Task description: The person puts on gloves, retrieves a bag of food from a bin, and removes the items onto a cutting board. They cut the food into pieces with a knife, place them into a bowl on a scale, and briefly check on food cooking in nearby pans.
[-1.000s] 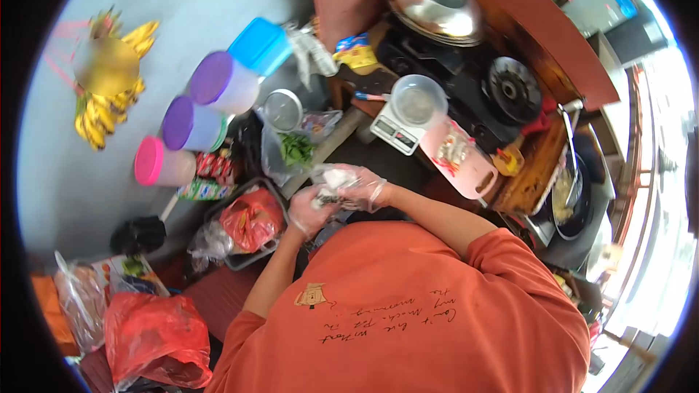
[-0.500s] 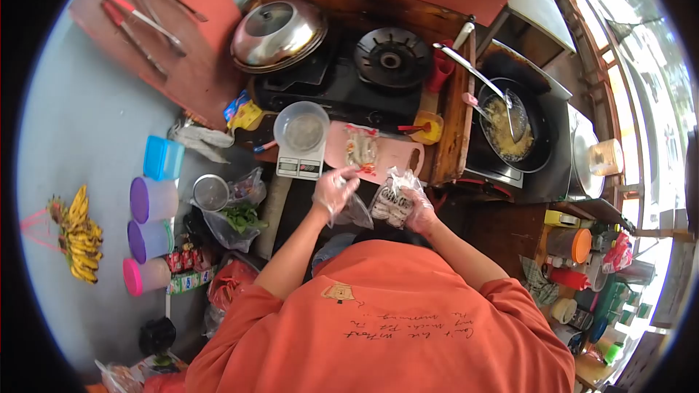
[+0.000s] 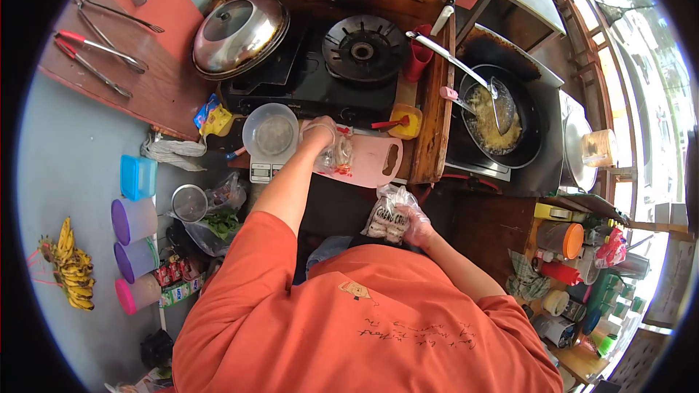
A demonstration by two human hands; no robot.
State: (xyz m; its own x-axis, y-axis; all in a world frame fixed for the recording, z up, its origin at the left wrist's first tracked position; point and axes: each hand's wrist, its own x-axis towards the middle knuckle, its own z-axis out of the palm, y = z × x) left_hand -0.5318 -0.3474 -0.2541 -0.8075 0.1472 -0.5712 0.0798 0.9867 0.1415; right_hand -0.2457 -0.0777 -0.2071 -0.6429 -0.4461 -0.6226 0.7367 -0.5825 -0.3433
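Likely handling the clear packet on the pink board with left hand — cannot tell if pinching or spread; pinching labelled bag in right hand. Calls next for steady hold.

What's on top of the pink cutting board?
A clear packet with red markings lies on the pink cutting board; the left hand covers the board's far-left corner, so whatever is beneath it can't be seen.

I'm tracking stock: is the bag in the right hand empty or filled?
Filled, at least partly: pale pieces show through the clear bag. How full, I cannot tell.
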